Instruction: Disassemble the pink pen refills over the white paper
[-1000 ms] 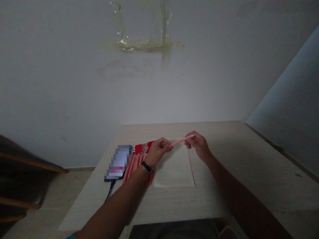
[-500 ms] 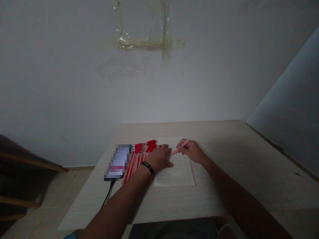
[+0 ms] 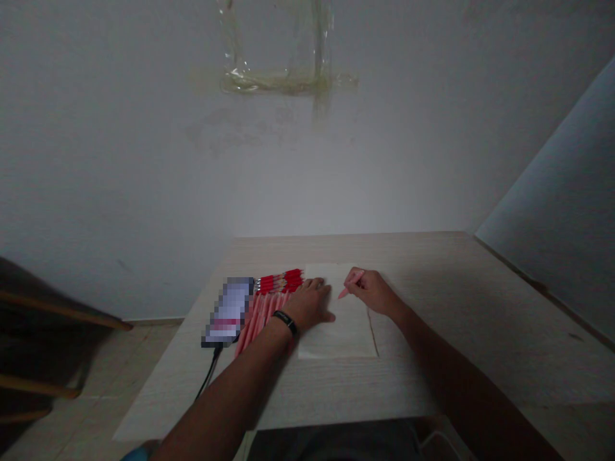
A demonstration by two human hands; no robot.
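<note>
My right hand (image 3: pixel 372 291) grips a pink pen (image 3: pixel 350 283), its tip pointing down at a pale sheet of paper (image 3: pixel 343 326) on the wooden table (image 3: pixel 432 333). My left hand (image 3: pixel 310 304) lies flat with fingers stretched on the sheet's left edge; a black band circles its wrist. Just left of that hand lies a row of several pink pens with red caps (image 3: pixel 273 294).
A phone (image 3: pixel 229 312) with a dark cable (image 3: pixel 207 378) lies left of the pens near the table's left edge. A white wall with taped plastic (image 3: pixel 283 64) rises behind. Dark wooden furniture (image 3: pixel 43 339) stands at the far left.
Both hands held the pink pen up between them; my left hand let go and came down flat on the paper. My right hand lowered the pen to the sheet.
</note>
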